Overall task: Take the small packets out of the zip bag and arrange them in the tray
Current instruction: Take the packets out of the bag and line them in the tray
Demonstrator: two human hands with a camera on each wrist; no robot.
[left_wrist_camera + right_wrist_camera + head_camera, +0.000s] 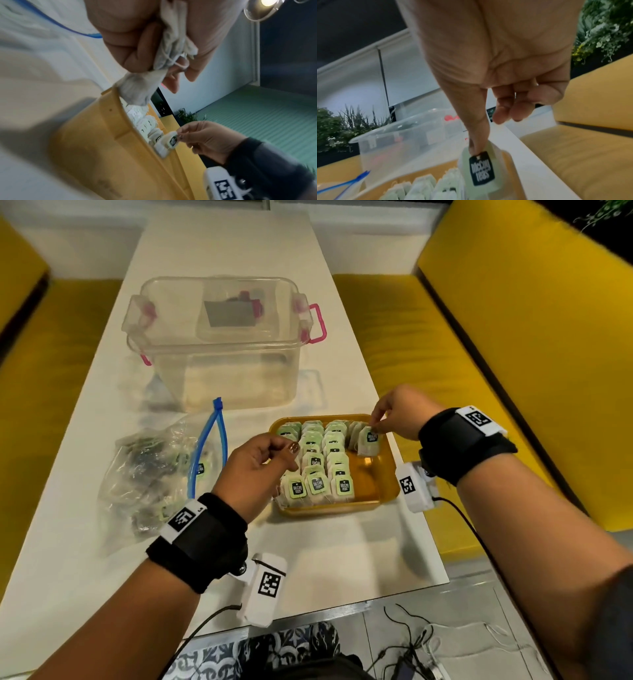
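A yellow tray [388,474] on the white table holds rows of green-labelled tea packets [317,484]. My right hand [375,424] pinches one packet [368,441] by its top at the tray's far right, upright beside the rows. The right wrist view shows thumb and finger [476,146] on that packet [482,171]. My left hand [281,455] hovers over the tray's left edge, fingers curled. In the left wrist view it grips a bunch of packets [173,40], one hanging [137,90] above the tray [96,142]. The clear zip bag [154,470], blue zip open, lies left with more packets.
A clear plastic box [219,337] with pink latches stands behind the tray and bag. Yellow benches [479,371] flank the table on both sides. The table's near edge runs just below my wrists, with cables [411,645] on the floor.
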